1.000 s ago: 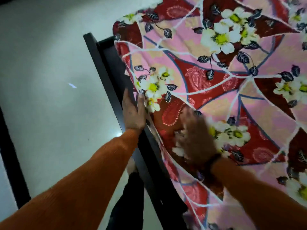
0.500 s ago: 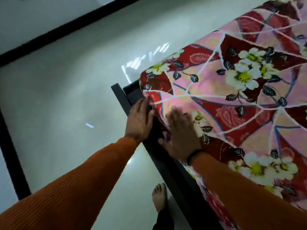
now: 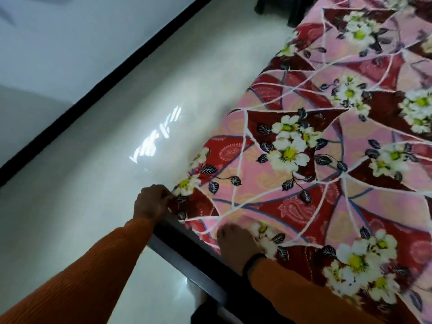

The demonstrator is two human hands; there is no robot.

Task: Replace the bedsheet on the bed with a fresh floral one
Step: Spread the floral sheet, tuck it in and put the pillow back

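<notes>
- Nearest to us, the dark bed frame (image 3: 187, 265) runs along the left edge of the bed, and the sheet (image 3: 304, 195) covers the mattress up to it.
- Our right hand (image 3: 238, 246) lies on the sheet just inside that frame; the picture is blurred there, so we cannot tell whether its fingers are spread or together, only that they hold nothing.
- A little farther and to the left, our left hand (image 3: 152, 204) sits at the near left corner with its fingers curled, pinching the cloth at the edge.
- We judge the sheet light, soft and limp: it will fold and wrinkle where pushed, and may slide on the mattress, so it wants one hand pinning it while the other pulls.
- The hem and corners look like the best holds.
- Far across the bed the floral cloth lies flat, with pale floor (image 3: 93, 160) to the left.
</notes>
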